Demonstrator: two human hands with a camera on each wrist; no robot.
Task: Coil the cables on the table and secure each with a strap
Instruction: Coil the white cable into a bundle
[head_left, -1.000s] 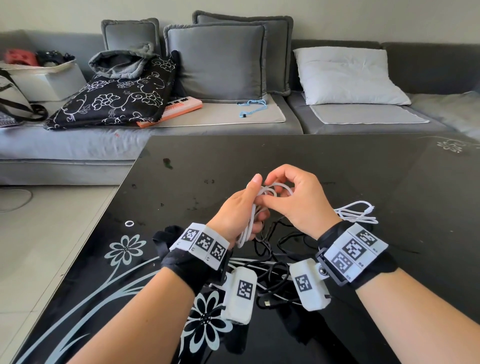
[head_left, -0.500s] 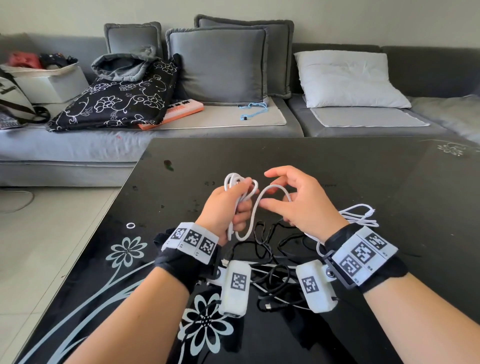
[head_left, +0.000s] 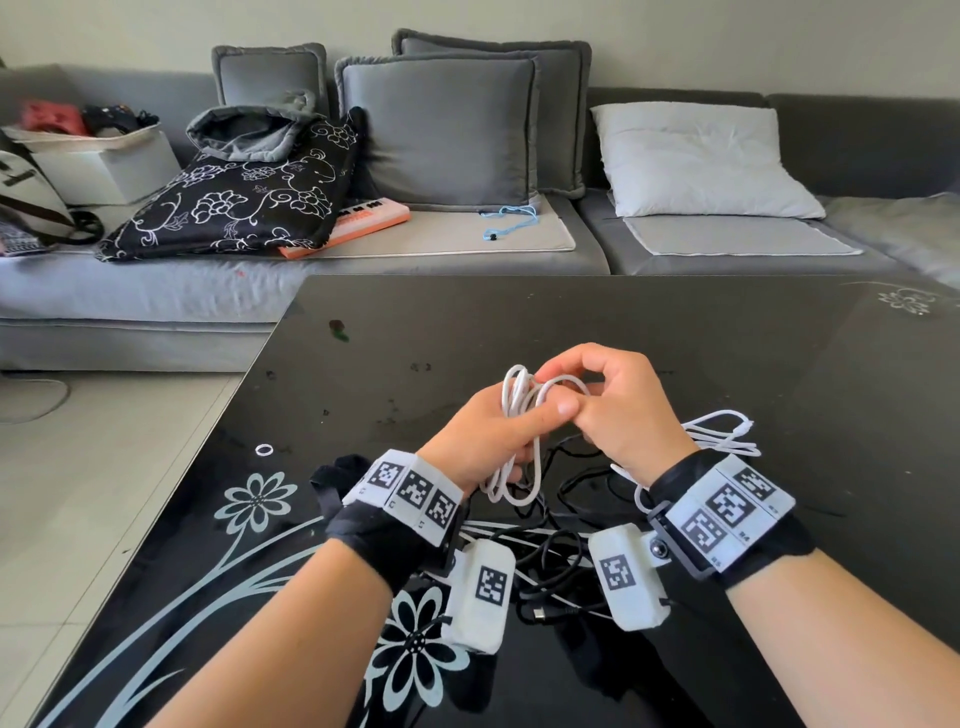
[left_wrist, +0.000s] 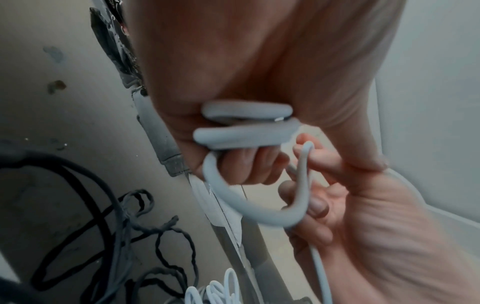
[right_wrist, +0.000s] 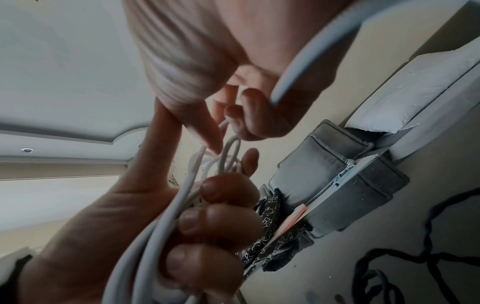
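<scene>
Holding a bundle of white cable (head_left: 511, 415) upright, your left hand (head_left: 485, 441) has its fingers curled round the loops, thumb laid across the front; the grip is closed on the cable. The lower ends of the loops hang below that fist, above the surface (head_left: 675, 332). Your right hand (head_left: 618, 405) sits just beside the left, touching it at the fingertips, and pinches one strand of the same cable near the top of the bundle, its other fingers curled in. From the left wrist view, the loops cross the palm and one thinner strand runs down past the right hand's fingers (left_wrist: 309, 201). From the right wrist view, three left fingertips (right_wrist: 218, 222) press the strands together.

Under both wrists lies a tangle of black cables (head_left: 561, 540) on the dark glass surface, with more white cable (head_left: 722, 431) in loose loops just right of your right hand. A small white ring (head_left: 264, 450) rests on the surface to the left, well apart from the hands.

Beyond the far edge of the surface stands a grey sofa (head_left: 156, 291) with grey cushions (head_left: 441, 130), a white pillow (head_left: 696, 161) and a black flowered bag (head_left: 234, 202).
</scene>
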